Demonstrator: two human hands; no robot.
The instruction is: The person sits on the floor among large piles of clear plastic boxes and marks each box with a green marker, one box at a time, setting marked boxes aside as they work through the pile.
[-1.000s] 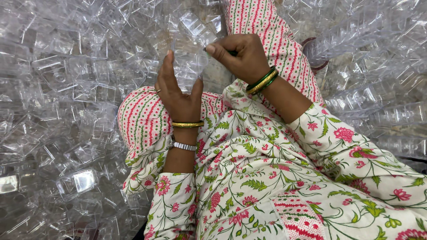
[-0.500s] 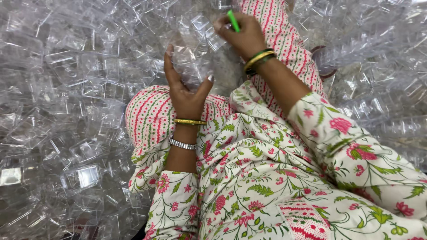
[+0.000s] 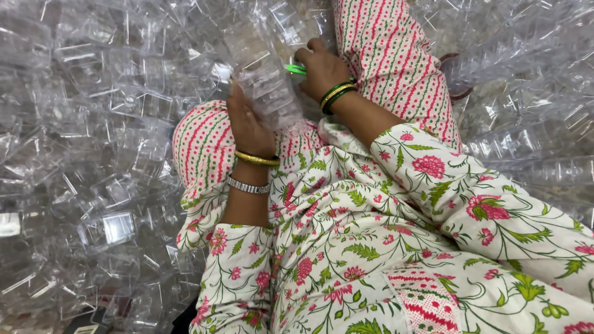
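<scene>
While a stack of clear plastic containers (image 3: pixel 265 86) stands tilted over the person's lap, just above the raised knee in striped pink trousers (image 3: pixel 204 145), the left hand (image 3: pixel 247 124) grips it from below, fingers wrapped around its near side. Just right of the stack, the right hand (image 3: pixel 322 71) is clenched around a small green tool (image 3: pixel 296 69), whose bright tip pokes out toward the stack's upper edge and seems to touch it. A gold bangle (image 3: pixel 255 159) and a silver watch band (image 3: pixel 246 185) circle the left wrist; green and gold bangles (image 3: pixel 337 94) sit on the right one. Floral cream sleeves (image 3: pixel 470 198) cover both forearms. All around, on every side of the legs, lies a deep heap of loose clear plastic containers (image 3: pixel 93 124), tumbled at every angle.
</scene>
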